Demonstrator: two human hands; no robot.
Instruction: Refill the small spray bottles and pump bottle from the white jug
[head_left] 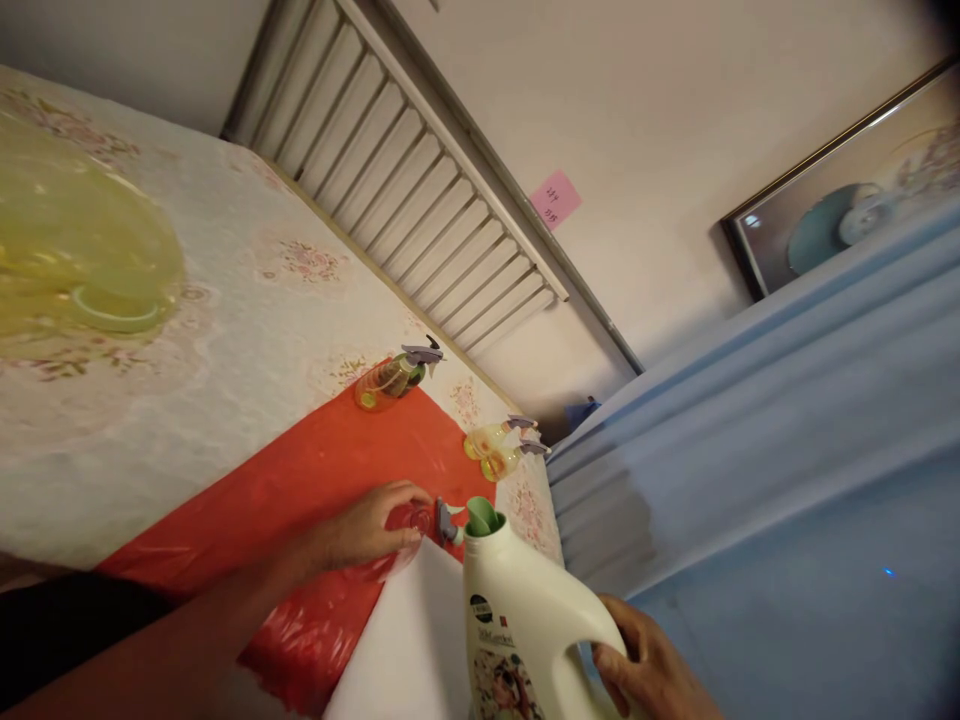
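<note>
My right hand (637, 650) is closed round the handle of a cream laundry detergent jug (517, 590). The jug's mouth is uncapped and shows a green pouring spout (481, 516). My left hand (379, 522) curls round a see-through spray bottle (421, 518) with a grey trigger head, close to the jug's neck. That bottle looks reddish against the red plastic sheet (300, 470) beneath it. My left hand and the bottle's own edges hide part of its body. A white flat surface (412, 640) lies between my left arm and the jug.
One amber spray bottle (390, 382) and two yellowish spray bottles (499, 462) stand farther back on the flowered tablecloth (225, 400). At the left sits a yellow transparent basin (82, 240). A radiator (420, 160) lines the wall, and a blue curtain-like cloth (750, 420) fills the right side.
</note>
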